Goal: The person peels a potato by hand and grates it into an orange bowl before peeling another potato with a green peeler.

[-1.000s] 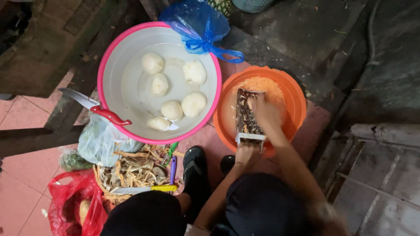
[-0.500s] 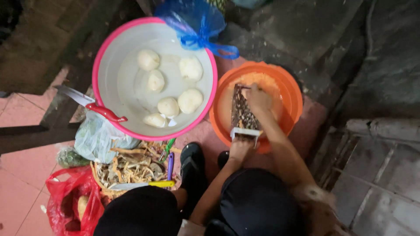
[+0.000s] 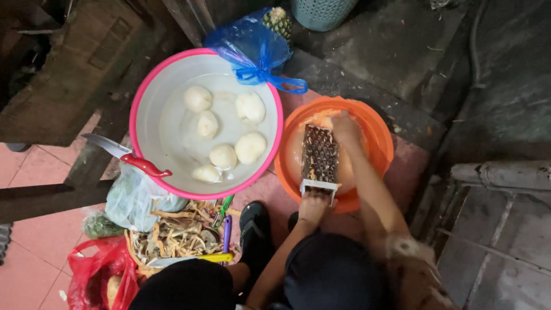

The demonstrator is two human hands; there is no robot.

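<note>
Six peeled, pale round tubers (image 3: pixel 224 155) sit in shallow water in one white basin with a pink rim (image 3: pixel 142 97). Beside it stands one orange basin (image 3: pixel 383 148), and across it lies one flat metal grater (image 3: pixel 320 156) — dark, perforated, flecked with orange shreds, its near end resting on the basin's rim and its far end tilted down into the bowl. Pale orange gratings (image 3: pixel 321 119) lie heaped at the far side of the bowl.

The left hand (image 3: pixel 313 208) is clenched around the grater's near end, steadying it. The right hand (image 3: pixel 346 126) is at the grater's top edge, fingers curled; it is blurred, so whether it grips a piece I cannot tell.

One knife with a red handle (image 3: pixel 146 166) rests on the white basin's rim. Near the person's dark shoe (image 3: pixel 254 229) lies one heap of brown peelings (image 3: pixel 175 235), with two peelers — one green (image 3: pixel 224 208), one purple (image 3: pixel 226 232) — and one yellow-handled knife (image 3: pixel 192 260). One blue plastic bag (image 3: pixel 252 49) holds a pineapple (image 3: pixel 278 21); one red bag (image 3: pixel 97 276) sits lower left.
</note>
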